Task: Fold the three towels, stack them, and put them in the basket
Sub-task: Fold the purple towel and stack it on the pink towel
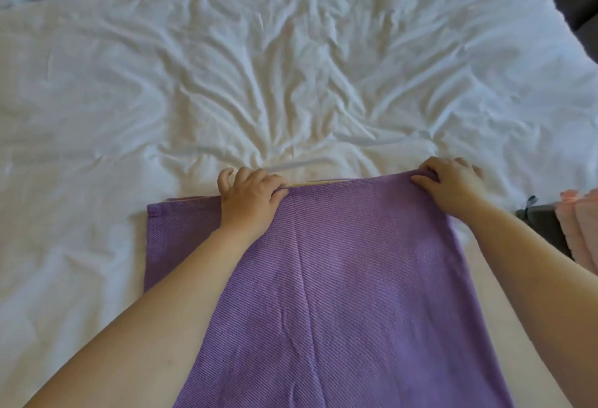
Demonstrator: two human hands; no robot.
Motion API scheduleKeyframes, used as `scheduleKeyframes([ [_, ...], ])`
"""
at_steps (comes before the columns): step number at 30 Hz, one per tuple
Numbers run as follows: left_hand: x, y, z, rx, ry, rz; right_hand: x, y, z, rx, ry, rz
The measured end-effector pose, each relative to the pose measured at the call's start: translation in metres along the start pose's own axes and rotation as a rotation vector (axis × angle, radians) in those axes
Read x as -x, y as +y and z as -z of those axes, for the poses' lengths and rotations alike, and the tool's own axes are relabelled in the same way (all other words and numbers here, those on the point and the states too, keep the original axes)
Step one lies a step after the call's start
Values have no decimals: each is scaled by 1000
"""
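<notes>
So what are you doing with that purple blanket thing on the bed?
That is a purple towel, and a person is folding it on a white bed cover. The left hand and the right hand each pinch its far edge, and the upper layer sits shifted right of the layer beneath. At the right edge lie a dark grey cloth and a pink cloth, probably the other towels. No basket is in view.

The purple towel [356, 278] runs off the frame at six o'clock, its near end unseen. At three o'clock, a pink cloth [582, 229] and a dark grey item [543, 226] are cut by the edge, identity unclear.
</notes>
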State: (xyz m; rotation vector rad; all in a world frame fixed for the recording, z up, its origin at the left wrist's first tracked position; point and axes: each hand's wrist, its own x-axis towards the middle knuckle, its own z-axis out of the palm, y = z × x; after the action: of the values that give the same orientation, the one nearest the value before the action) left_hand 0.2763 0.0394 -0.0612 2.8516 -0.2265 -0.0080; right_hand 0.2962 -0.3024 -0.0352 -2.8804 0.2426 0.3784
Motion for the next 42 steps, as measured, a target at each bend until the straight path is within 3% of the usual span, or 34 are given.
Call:
scheduleKeyframes([
  [3, 13, 10, -2, -51, 170, -31, 12, -20, -16, 12, 207, -76],
  [5, 32, 21, -7, -31, 197, -238, 36, -46, -29, -104, 365, 41],
  [6, 44, 26, -11, -42, 132, -329, 52, -60, -40, -135, 384, 145],
  [8, 61, 29, -20, -114, -73, -326, 83, -77, -65, -95, 237, 290],
  [10, 67, 14, -26, -190, -189, -176, 98, -67, -82, 28, 61, 274],
  [15, 75, -43, -3, -370, -195, 12, 91, 17, -71, 199, 66, -34],
  [18, 103, -37, 10, -305, -113, 51, 108, 8, -62, 133, 105, -142],
  [22, 162, 17, -4, -159, -209, -230, 157, -69, -83, -1, 101, 184],
  [24, 186, 19, -10, -170, -264, -236, 182, -84, -100, 27, 22, 281],
  [29, 231, -39, 6, -307, -266, -48, 213, -8, -100, 125, -18, 15],
  [32, 258, -52, 23, -287, -261, 155, 235, 13, -88, 191, 9, -100],
  [36, 287, -20, 25, -182, -250, 250, 264, -62, -94, 78, 108, 234],
  [39, 309, -16, 21, -146, -263, 244, 289, -118, -121, -6, 1, 374],
  [42, 331, -33, 20, -161, -241, 302, 309, -108, -145, 157, -85, 570],
])
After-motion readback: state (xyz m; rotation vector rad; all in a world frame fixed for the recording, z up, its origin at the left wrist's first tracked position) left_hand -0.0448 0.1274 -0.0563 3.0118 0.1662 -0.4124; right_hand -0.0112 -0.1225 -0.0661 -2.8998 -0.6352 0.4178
